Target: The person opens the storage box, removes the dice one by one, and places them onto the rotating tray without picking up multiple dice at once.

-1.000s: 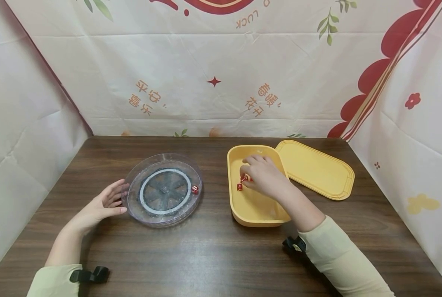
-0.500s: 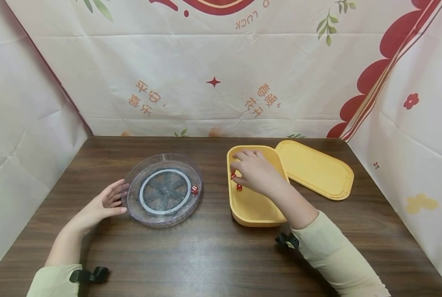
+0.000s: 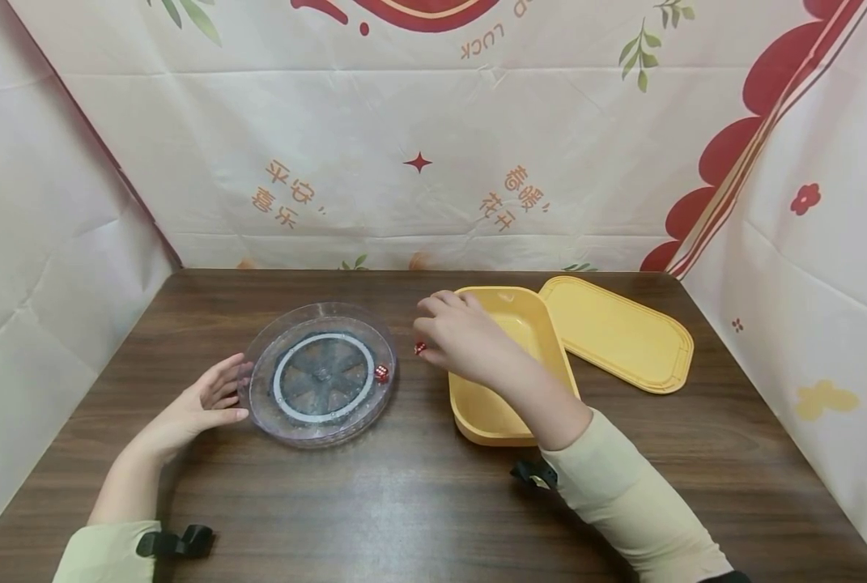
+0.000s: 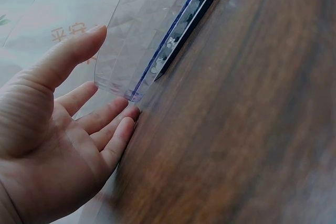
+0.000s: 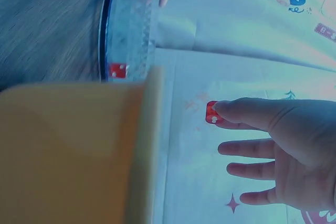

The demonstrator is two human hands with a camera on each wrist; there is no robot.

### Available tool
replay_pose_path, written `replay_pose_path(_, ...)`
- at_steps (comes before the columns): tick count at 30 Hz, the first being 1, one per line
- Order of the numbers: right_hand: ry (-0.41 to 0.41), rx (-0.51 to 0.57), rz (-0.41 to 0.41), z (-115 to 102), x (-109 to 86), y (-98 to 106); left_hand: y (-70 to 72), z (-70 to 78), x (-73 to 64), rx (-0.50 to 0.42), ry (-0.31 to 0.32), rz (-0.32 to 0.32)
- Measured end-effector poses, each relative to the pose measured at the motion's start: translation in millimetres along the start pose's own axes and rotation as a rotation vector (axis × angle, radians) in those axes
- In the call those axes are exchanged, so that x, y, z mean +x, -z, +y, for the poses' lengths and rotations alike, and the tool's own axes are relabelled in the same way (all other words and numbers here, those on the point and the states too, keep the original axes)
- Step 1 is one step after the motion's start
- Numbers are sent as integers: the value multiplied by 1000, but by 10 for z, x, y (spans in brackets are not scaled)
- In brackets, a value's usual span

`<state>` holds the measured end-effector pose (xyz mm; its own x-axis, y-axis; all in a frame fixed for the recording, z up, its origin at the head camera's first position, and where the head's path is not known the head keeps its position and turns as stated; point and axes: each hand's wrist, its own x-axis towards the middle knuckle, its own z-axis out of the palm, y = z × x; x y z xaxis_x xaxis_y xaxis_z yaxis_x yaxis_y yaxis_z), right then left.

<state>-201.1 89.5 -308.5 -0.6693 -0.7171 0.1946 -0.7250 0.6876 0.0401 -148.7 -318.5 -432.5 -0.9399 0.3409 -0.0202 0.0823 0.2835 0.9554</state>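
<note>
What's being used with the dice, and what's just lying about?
Seemingly in use:
right hand, pinching red die
left hand, by the clear dish
second red die, in the dish
yellow box

Seemingly just lying about:
yellow lid, off the box

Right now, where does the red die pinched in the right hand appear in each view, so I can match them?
Head: the pinched red die is near the picture's centre, at the fingertips of the right hand, between the clear round dish and the yellow box.
Left wrist: not in it.
Right wrist: just right of centre, at the thumb tip.
Shared landmark: that dish, left of centre in head, upper middle in left wrist, upper left in right wrist.
</note>
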Motion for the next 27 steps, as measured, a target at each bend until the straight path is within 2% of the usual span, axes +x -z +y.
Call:
replay_pose_path(12,48,-20,-18,-258,196,-40,6,-7,4,12,1,0)
replay_pose_path(20,45,-17,-70,-398,281,-48,4,-8,5,12,5,1)
replay_pose_path(27,74,-18,-70,-490,344,-98,2,-8,-5,12,9,2)
